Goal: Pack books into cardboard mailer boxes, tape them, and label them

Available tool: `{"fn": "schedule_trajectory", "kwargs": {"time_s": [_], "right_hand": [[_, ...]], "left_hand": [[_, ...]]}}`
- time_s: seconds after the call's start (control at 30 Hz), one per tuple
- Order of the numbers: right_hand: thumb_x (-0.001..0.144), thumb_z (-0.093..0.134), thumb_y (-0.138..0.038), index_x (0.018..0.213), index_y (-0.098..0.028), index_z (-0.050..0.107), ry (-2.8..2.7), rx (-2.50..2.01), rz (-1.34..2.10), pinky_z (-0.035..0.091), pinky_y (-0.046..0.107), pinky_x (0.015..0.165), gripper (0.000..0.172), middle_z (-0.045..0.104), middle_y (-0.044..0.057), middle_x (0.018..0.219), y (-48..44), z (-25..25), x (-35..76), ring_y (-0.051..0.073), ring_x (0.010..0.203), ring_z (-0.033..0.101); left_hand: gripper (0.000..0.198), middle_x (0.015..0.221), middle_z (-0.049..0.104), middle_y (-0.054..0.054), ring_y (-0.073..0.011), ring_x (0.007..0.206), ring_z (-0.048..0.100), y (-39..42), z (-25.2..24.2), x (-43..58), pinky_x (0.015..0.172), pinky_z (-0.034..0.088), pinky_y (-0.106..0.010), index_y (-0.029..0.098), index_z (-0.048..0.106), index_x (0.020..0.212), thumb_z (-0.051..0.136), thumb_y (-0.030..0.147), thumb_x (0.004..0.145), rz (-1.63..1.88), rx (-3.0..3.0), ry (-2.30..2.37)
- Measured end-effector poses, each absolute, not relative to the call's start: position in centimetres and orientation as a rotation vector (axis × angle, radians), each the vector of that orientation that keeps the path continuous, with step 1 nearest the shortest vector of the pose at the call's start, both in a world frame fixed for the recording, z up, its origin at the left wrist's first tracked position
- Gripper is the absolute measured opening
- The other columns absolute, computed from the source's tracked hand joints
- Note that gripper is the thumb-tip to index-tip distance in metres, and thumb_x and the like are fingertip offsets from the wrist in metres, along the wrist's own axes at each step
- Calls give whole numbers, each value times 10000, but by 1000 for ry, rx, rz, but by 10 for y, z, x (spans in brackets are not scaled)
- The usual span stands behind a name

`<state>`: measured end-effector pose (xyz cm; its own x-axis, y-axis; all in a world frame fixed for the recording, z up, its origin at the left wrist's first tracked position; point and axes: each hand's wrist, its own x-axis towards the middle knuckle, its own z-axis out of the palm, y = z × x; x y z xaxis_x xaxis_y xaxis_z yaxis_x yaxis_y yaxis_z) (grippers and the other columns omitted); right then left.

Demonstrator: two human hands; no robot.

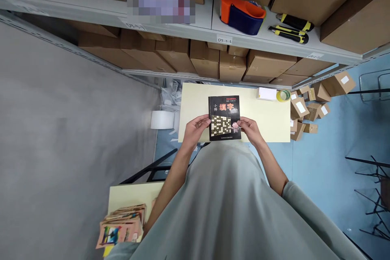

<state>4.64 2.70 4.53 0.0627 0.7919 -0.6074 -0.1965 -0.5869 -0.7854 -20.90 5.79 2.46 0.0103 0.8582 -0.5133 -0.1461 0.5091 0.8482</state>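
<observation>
A black book [224, 107] with red and white lettering and a crossword-like pattern on its cover is held up over the front part of a pale yellow table [195, 97]. My left hand [196, 129] grips its left edge, thumb on the cover. On the right edge, my right hand [250, 128] pinches the book, its thumb near a small pink cartoon figure. The cover faces me and the book looks closed. Parts of the fingers are hidden behind it.
A white box [266, 94] and a tape roll [283, 96] lie at the table's back right. Above, a shelf [195, 32] holds cartons, an orange-and-blue dispenser [243, 14] and cutters [292, 28]. Small cartons [300, 107] lie right; a book stack [122, 225] sits lower left.
</observation>
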Motion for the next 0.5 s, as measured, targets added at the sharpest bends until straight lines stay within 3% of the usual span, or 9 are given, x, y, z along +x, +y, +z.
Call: {"fn": "schedule_trajectory", "kwargs": {"time_s": [0.2,0.33,0.5], "right_hand": [[774,861,-571,993,-208,782,-669,-1564,1634,527,269,749,431,813,23,915,29,45,51,172,842,717],[837,784,-600,1023,-200,776,-827,-1560,1615,577,337,826,441,792,43,904,33,38,49,204,865,718],[918,731,-546,1208,-226,765,-1213,-1799,1139,599,419,985,433,761,124,1269,37,44,33,266,1099,738]], "left_hand": [[639,1034,826,-107,-258,1020,761,65,34,-205,1005,611,-421,172,835,1058,1008,585,602,895,675,1314],[614,933,813,-77,-240,893,763,64,38,-198,897,641,-399,165,840,989,1015,589,581,848,637,1283],[543,916,740,-18,-157,729,720,63,38,-184,749,626,-305,173,836,930,1006,560,588,930,768,1377]]}}
